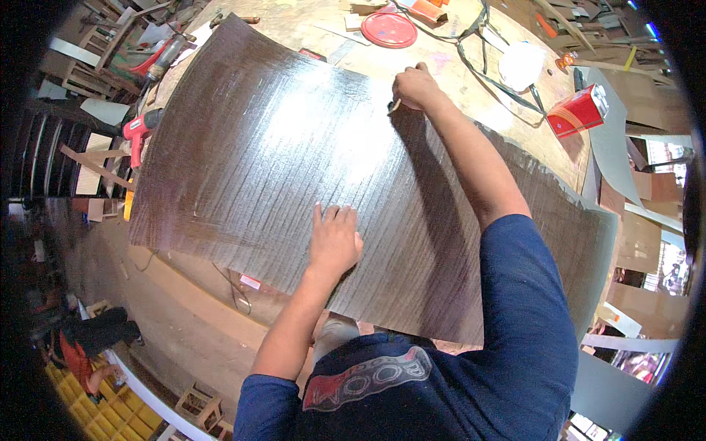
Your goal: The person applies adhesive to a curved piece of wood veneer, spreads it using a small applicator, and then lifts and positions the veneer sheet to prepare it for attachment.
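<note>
A large brown wood-grain sheet [287, 169] lies across the workbench, its surface striped and shining wet-looking toward the far middle. My left hand [335, 239] rests on the sheet nearer to me, fingers stretched out and holding nothing. At the sheet's far edge, right of the bright reflection, my right hand [418, 90] is closed around a small flat spreader-like tool [394, 109]. Only a pale strip and dark edge of that tool show below the fingers; the rest is hidden in the grip. Along the far right, the sheet's edge looks ragged and smeared.
Behind the sheet, the wooden workbench [441, 62] bears a red round lid [389, 29], dark straps [507, 82] and a red rectangular can [577, 112]. A red heat-gun-like tool [138, 134] sits by the left edge. Another person [81, 360] is at the lower left.
</note>
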`<control>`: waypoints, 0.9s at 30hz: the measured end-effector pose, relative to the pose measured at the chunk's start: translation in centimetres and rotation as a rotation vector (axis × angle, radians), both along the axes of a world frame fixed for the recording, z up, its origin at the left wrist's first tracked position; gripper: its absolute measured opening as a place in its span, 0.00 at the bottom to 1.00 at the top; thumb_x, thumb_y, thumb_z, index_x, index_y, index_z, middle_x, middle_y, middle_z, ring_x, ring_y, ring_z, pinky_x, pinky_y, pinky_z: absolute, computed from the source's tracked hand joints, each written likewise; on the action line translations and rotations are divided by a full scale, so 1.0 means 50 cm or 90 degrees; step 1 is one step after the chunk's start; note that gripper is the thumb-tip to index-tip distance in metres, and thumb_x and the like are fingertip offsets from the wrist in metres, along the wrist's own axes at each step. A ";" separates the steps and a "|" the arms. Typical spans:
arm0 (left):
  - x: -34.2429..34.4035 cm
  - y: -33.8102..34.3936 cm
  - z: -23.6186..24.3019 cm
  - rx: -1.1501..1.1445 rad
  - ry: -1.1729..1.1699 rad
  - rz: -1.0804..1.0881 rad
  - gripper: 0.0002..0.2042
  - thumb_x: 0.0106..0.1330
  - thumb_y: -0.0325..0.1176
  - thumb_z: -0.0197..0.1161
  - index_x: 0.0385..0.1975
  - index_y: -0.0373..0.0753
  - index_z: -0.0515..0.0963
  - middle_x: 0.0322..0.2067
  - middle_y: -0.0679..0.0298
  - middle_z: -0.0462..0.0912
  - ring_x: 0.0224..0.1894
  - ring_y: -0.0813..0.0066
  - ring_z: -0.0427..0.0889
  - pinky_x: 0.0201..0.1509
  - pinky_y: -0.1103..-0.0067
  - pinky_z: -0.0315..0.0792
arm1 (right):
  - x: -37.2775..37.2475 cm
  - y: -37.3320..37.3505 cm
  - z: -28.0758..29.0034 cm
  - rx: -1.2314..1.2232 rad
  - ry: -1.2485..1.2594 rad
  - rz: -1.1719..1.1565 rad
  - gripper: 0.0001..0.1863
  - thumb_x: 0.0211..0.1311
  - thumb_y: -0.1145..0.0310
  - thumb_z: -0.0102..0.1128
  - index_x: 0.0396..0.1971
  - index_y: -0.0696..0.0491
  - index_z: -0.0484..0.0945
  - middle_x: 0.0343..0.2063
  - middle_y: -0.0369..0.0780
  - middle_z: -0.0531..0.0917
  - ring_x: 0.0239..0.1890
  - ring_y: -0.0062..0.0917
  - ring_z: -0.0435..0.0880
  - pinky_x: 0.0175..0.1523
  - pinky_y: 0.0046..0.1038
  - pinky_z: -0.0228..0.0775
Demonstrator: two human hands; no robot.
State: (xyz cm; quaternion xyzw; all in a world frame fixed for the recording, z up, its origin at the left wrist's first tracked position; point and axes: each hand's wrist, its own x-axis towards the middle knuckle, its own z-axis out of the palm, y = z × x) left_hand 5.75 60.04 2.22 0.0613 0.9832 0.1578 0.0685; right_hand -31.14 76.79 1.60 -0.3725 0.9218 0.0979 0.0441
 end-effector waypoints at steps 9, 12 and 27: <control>0.001 -0.001 -0.001 -0.016 -0.011 0.003 0.24 0.60 0.36 0.64 0.57 0.35 0.77 0.60 0.54 0.80 0.66 0.57 0.74 0.77 0.48 0.53 | 0.042 0.256 -0.011 -0.002 0.006 -0.022 0.09 0.56 0.64 0.60 0.28 0.48 0.89 0.31 0.42 0.88 0.44 0.35 0.86 0.62 0.44 0.64; 0.000 0.006 0.002 -0.021 -0.024 0.003 0.24 0.60 0.36 0.65 0.57 0.35 0.77 0.60 0.54 0.80 0.66 0.57 0.74 0.78 0.50 0.53 | 0.055 0.347 -0.023 0.002 -0.002 -0.070 0.09 0.55 0.66 0.60 0.27 0.46 0.90 0.30 0.43 0.87 0.46 0.35 0.85 0.67 0.43 0.61; 0.001 0.021 -0.003 -0.031 -0.008 0.022 0.26 0.59 0.35 0.66 0.58 0.34 0.76 0.61 0.54 0.80 0.66 0.56 0.74 0.77 0.51 0.56 | 0.208 0.419 -0.091 -0.455 -0.045 -0.224 0.32 0.43 0.86 0.56 0.46 0.37 0.89 0.55 0.29 0.87 0.70 0.33 0.73 0.80 0.55 0.39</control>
